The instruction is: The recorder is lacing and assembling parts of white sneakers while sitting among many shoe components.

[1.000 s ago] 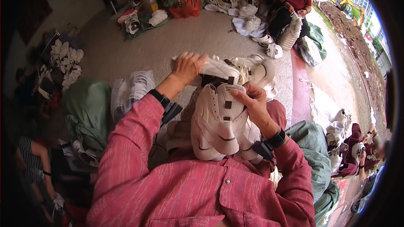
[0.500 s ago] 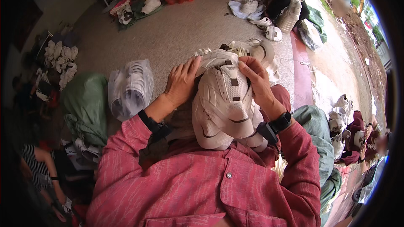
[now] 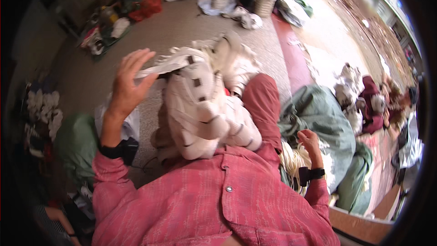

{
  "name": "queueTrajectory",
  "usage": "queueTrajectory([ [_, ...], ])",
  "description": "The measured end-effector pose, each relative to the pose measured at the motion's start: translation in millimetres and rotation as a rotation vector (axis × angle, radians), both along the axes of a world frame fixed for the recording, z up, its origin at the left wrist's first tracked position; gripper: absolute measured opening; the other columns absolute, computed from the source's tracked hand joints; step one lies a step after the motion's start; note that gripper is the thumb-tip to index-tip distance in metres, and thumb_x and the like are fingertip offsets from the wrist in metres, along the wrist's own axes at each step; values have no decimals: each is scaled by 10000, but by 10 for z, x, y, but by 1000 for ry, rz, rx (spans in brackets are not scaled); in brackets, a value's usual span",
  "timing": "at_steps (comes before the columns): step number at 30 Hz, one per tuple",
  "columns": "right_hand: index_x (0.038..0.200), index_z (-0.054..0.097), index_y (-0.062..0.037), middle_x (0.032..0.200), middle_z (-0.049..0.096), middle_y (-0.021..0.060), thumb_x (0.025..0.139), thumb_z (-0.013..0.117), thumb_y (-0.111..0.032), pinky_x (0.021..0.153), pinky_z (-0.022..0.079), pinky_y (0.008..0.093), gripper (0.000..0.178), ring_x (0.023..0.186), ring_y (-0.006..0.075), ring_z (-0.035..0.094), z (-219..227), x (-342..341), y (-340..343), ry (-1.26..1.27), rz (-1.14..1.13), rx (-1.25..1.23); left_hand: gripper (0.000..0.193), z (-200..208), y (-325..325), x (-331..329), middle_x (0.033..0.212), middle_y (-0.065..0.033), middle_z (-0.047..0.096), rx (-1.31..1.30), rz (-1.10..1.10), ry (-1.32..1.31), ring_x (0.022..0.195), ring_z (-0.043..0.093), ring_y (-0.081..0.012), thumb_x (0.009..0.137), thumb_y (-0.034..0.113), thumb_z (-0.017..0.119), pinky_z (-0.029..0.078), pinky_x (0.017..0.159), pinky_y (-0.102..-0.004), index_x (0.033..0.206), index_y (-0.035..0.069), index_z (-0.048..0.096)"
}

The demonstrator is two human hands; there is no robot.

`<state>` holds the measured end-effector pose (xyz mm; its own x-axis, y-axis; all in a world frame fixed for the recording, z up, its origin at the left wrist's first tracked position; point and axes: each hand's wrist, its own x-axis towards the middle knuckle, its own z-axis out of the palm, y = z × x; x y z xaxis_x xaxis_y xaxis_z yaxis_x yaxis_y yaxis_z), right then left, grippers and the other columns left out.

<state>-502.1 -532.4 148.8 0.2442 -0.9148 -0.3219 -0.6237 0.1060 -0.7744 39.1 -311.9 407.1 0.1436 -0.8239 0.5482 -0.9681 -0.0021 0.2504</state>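
The left hand's fingers point(image 3: 132, 64) were spread and straight, thumb apart, around the loose edge of a shoe upper; whether skin met fabric could not be told. The right hand point(image 3: 311, 148) hung half-curled beside pale cords point(image 3: 291, 158), its grasp too blurred to judge. The stack of white shoe uppers point(image 3: 180, 95) lay in the lap, against the red-trousered knee point(image 3: 261, 100). Each upper looked light and floppy, probably firmer toward the toe, and best pinched along its eyelet edge. Beyond the cords slumped a green sack point(image 3: 323, 118).
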Motion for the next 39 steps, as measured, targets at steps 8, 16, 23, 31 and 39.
queueTrajectory([
  [8, 840, 684, 24, 655, 651, 57, 816, 640, -178, 523, 486, 290, 208, 558, 128, 608, -1238, -945, 961, 205, -165, -72, 363, 74, -89, -789, 1277, -141, 594, 216, -315, 29, 1228, 524, -313, 848, 111, 658, 368, 1041, -406, 1197, 21, 619],
  [16, 905, 654, 33, 708, 654, 62, 837, 645, -102, 518, 485, 273, 152, 573, 123, 619, -1071, -743, 892, -21, -293, 48, 297, -224, -456, -1263, 1242, -100, 637, 490, -576, -150, 1248, 522, -280, 886, 167, 521, 177, 1146, -480, 1090, 44, 698],
  [23, 930, 691, -56, 826, 684, 133, 858, 657, -187, 723, 520, 378, 152, 776, 283, 668, -1227, 35, 357, 88, -18, -355, 323, -381, -239, -1108, 1208, -65, 672, 548, -573, -94, 1314, 474, -260, 828, 139, 510, 129, 1170, -445, 1053, 72, 732],
  [31, 981, 660, -87, 1030, 648, 150, 833, 590, -255, 855, 445, 492, 235, 1021, 330, 611, -2047, 361, 158, 634, 449, -324, 313, -361, -254, -1132, 1151, -49, 698, 529, -590, 65, 1280, 511, -261, 802, 151, 555, 111, 1166, -421, 1053, 119, 739],
  [39, 876, 741, -67, 898, 702, 193, 594, 756, -363, 759, 536, 415, 409, 920, 353, 683, -1473, -51, 253, 625, 436, 17, 278, -326, -113, -1084, 1095, -25, 717, 483, -541, 202, 1224, 562, -216, 762, 158, 637, 155, 1142, -428, 1018, 135, 744],
])
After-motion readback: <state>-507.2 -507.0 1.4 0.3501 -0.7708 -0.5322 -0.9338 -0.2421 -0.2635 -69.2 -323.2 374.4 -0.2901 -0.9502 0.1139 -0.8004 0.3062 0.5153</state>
